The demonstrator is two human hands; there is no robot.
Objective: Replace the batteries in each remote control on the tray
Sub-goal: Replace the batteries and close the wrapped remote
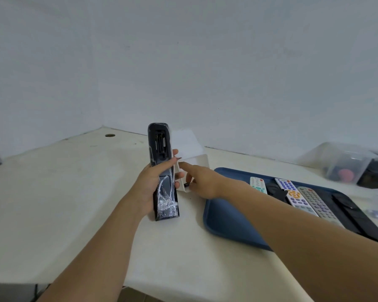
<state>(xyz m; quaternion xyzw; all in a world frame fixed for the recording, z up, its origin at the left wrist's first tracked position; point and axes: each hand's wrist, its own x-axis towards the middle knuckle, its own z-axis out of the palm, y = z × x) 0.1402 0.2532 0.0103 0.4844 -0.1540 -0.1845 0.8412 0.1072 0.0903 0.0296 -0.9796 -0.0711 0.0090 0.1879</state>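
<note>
The left hand (pixel 155 184) grips a black remote (pixel 162 171) around its middle, holding it upright above the table (pixel 74 192) with its back facing the camera — the battery bay near the top is uncovered, and crinkled clear plastic wrap clings to the lower half. Just to its right, the right hand (pixel 202 182) reaches into a small white box (pixel 194 164), index finger pointing out while thumb and another finger pinch a small dark object (pixel 186 184) — too small to tell what it is. Right of the box lies a blue tray (pixel 223 221) holding several remotes (pixel 308 199) side by side, some light with coloured buttons, some black. A clear plastic container (pixel 345 162) stands behind the tray by the wall.
</note>
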